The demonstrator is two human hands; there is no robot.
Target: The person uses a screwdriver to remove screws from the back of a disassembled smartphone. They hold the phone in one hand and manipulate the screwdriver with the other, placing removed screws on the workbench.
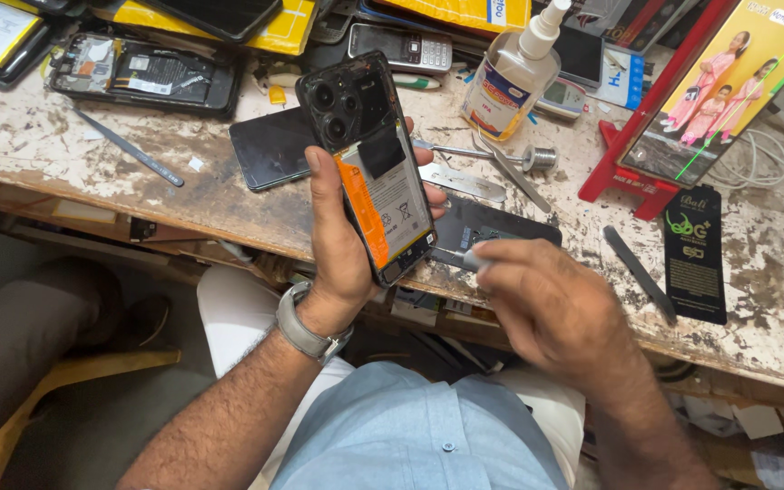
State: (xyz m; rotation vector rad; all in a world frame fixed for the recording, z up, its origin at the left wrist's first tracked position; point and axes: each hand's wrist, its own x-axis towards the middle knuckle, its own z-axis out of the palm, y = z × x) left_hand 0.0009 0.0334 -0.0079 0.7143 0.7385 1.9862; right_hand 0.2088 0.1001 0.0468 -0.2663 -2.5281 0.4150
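Holding an opened smartphone [369,172] upright above the tabletop [65,145] edge, the left hand [342,245] has its grip wrapped around the phone's sides. Its back cover is already off, leaving the orange-edged battery and camera block exposed. The right hand [551,313] is clenched on what seems to be a small grey-tipped tool [475,260], blurred, close to the phone's lower corner. A spray bottle [512,77], metal pry tools [465,181] and another stripped phone [142,73] lie behind.

Bright, even daylight falls from above; shadows on the bench [65,154] are soft, the right hand [555,313] is motion-blurred, edges bend slightly outward
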